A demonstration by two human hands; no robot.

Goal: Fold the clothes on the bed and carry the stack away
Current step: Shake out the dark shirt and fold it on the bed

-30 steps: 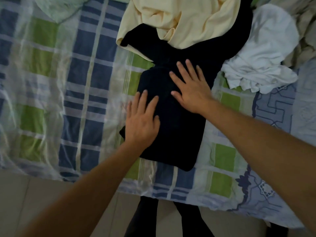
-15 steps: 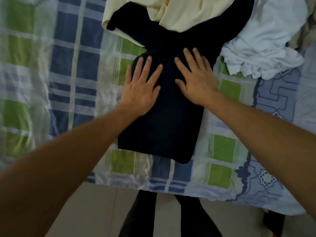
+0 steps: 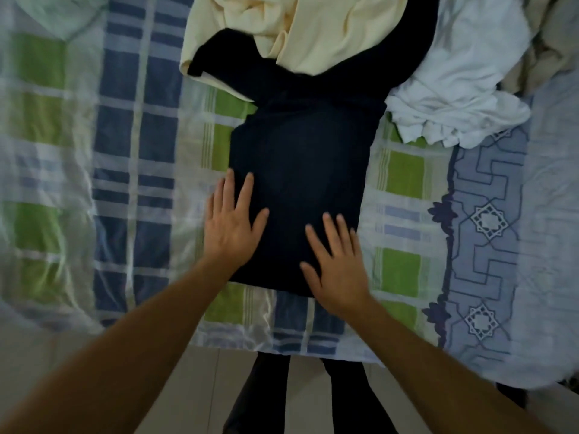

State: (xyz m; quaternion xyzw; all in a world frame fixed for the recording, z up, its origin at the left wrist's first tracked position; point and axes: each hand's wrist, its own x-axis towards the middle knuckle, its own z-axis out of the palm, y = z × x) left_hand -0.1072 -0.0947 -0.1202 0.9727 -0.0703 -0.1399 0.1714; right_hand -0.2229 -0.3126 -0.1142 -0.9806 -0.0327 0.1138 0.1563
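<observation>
Fingers [image 3: 240, 195] of our left hand [image 3: 230, 228] lie straight and slightly spread, flat on the near left edge of the dark folded garment [image 3: 300, 189], gripping nothing; our right hand [image 3: 340, 267] lies the same way, fingers straight, palm down on the garment's near right corner at about 5 o'clock from its middle, its heel reaching past the hem onto the sheet. We see both hands only from the back, so any contact under the palms is hidden from us.

Going by size: the bed [image 3: 134, 183] fills nearly the whole view under a checked sheet of blue, green and white, cut off at 9 and 12 o'clock. At 3 o'clock a pale blue patterned cover [image 3: 488, 214] overlaps it and runs out of view, blurred at its far side. The dark folded garment lies in the middle of the bed as a long rectangle, its near hem just short of the mattress edge; its far end runs under a cream garment [image 3: 313, 29] at 12 o'clock, so we cannot tell how far it extends or what kind of garment it is. A crumpled white garment [image 3: 454, 89] sits at 2 o'clock, touching the dark one's far right side. At the 1 o'clock corner is a rumpled beige cloth [image 3: 551, 42], mostly cut off. At 11 o'clock a pale green fabric [image 3: 59, 14] shows only in part
</observation>
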